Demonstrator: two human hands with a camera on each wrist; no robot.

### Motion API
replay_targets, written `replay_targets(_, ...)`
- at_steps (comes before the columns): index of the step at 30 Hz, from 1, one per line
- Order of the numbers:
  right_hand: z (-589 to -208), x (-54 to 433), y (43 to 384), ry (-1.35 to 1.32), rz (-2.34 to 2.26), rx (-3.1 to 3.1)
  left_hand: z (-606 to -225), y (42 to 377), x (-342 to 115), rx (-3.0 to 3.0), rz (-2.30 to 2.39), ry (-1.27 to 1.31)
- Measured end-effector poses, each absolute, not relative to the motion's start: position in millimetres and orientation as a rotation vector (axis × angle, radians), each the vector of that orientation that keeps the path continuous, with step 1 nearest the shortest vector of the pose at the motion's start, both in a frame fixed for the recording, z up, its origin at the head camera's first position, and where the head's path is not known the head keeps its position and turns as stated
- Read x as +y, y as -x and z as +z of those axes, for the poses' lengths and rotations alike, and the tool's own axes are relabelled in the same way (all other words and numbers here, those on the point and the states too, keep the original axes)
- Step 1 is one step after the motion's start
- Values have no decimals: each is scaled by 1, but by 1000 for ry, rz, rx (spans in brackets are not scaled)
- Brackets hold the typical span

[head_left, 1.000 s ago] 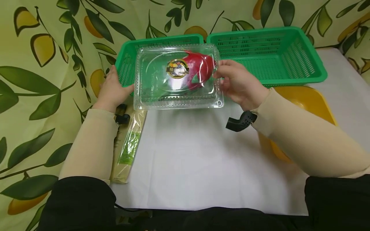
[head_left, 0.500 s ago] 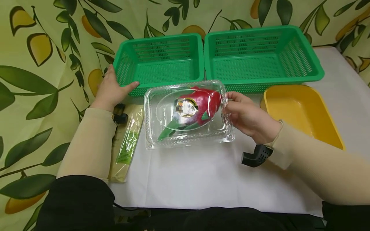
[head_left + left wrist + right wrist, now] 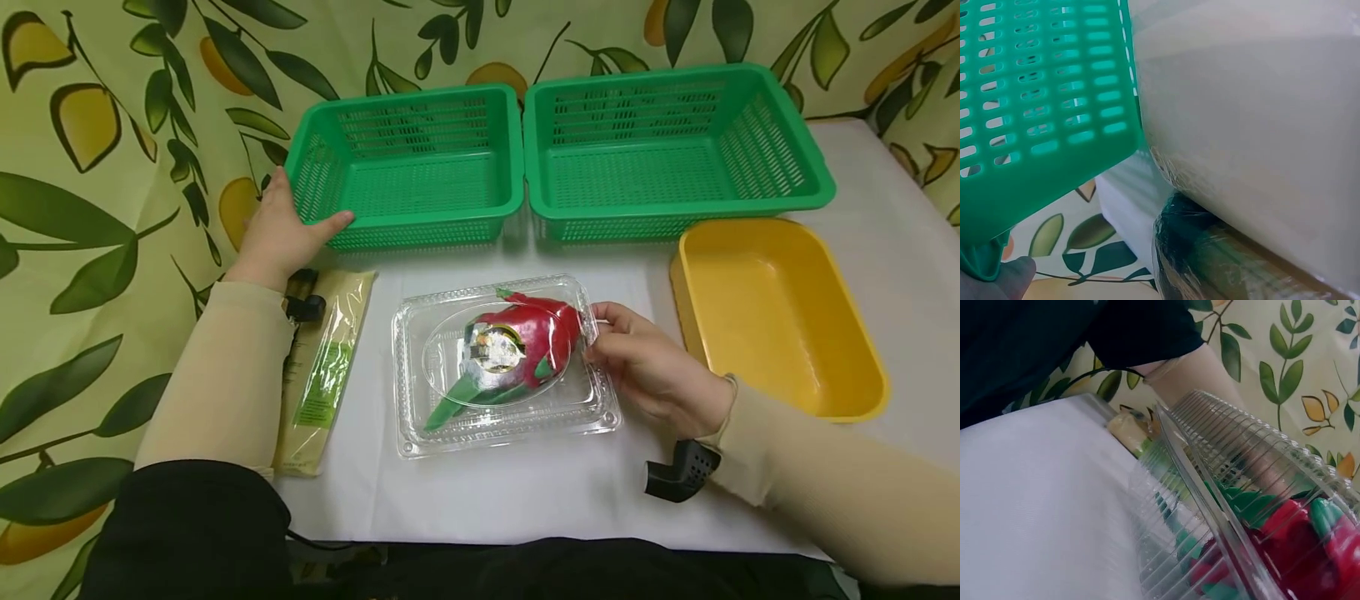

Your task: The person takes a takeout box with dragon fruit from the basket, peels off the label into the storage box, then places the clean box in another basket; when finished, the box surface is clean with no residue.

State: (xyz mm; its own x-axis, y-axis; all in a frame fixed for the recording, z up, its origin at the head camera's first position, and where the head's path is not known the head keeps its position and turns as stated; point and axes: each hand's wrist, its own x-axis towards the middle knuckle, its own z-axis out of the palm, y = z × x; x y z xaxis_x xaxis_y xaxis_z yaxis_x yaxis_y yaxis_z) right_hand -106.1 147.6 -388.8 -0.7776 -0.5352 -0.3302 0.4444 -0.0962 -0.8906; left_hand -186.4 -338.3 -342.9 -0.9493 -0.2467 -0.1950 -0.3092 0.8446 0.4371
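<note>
A clear plastic clamshell box [image 3: 506,433] sits low over the middle of the white table, its lid down, with a round sticker on top. Inside lies a red dragon fruit [image 3: 553,325] with green tips, also visible through the ribbed wall in the right wrist view [image 3: 1300,550]. My right hand [image 3: 652,367] pinches the box's right edge between thumb and fingers. At the left, my left hand [image 3: 277,233] rests against the corner of the left green basket [image 3: 427,223], thumb laid straight on its front rim. Its other fingertips are partly hidden.
A second green basket [image 3: 675,206] stands beside the first along the back. A yellow bin [image 3: 772,317] is to the right of my right hand. Below my left hand lies a long plastic-wrapped packet [image 3: 318,392] with a green label. Patterned cloth [image 3: 75,250] hangs at the left and back.
My right hand has brought the clamshell box down and toward me, from over the left basket to the table's middle. My left hand has stayed at the basket's corner.
</note>
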Motion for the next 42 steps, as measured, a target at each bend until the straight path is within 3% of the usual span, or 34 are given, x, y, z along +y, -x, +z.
replay_targets(28, -388, 159, 102, -42, -1798, 1585, -350, 182, -343, 2948, 822, 381)
replay_targets(36, -390, 162, 99, 5, -1769, 1741, -334, 151, -325, 3145, 891, 273)
replay_targets(42, -387, 164, 98, 67, -1732, 1891, -328, 103, -272, 3376, 1042, -77)
